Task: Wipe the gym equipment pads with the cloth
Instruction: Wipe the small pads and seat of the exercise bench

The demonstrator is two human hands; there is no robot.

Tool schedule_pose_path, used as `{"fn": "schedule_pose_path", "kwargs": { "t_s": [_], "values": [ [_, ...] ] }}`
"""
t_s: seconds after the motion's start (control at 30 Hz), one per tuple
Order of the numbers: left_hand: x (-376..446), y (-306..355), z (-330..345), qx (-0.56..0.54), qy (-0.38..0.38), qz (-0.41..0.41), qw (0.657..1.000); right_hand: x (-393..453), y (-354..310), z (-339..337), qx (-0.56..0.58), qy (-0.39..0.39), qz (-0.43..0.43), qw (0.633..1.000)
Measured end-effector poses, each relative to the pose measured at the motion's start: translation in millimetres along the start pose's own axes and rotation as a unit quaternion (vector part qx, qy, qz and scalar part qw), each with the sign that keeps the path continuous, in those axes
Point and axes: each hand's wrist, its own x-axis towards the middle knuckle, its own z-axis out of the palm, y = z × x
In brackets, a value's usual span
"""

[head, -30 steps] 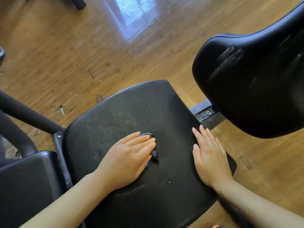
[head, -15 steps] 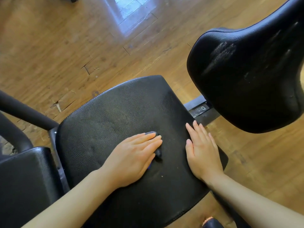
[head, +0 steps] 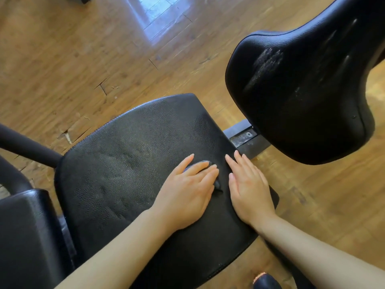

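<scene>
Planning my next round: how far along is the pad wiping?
Done: wipe streaks cross the seat pad. In hand: the left hand presses the cloth flat there, while the right hand rests beside it. Left: the back pad shows dusty smears.

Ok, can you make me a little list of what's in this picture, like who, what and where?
Place: wooden floor with gym equipment
Main pad: black seat pad, flat, faint streaks on its surface
Left hand: fingers straight, pressing a dark cloth onto the seat pad; most of the cloth is hidden underneath
Right hand: flat on the seat pad near its right edge, holding nothing
Other pads: big black pad up on the right, with a scuffed patch; smaller black pad at lower left
Metal bar: between the seat pad and the big pad
</scene>
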Motion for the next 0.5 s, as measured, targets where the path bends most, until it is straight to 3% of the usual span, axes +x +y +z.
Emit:
{"fn": "schedule_pose_path", "kwargs": {
  "t_s": [0.27,0.5],
  "values": [
    [-111,-18,-26,-0.062,-0.052,0.081,0.993,2,0,-1,0.000,-0.003,0.008,1.000],
    [-89,-7,-19,-0.033,-0.036,0.113,0.992,0,-2,-1,-0.008,-0.001,0.011,1.000]
  ]
}}
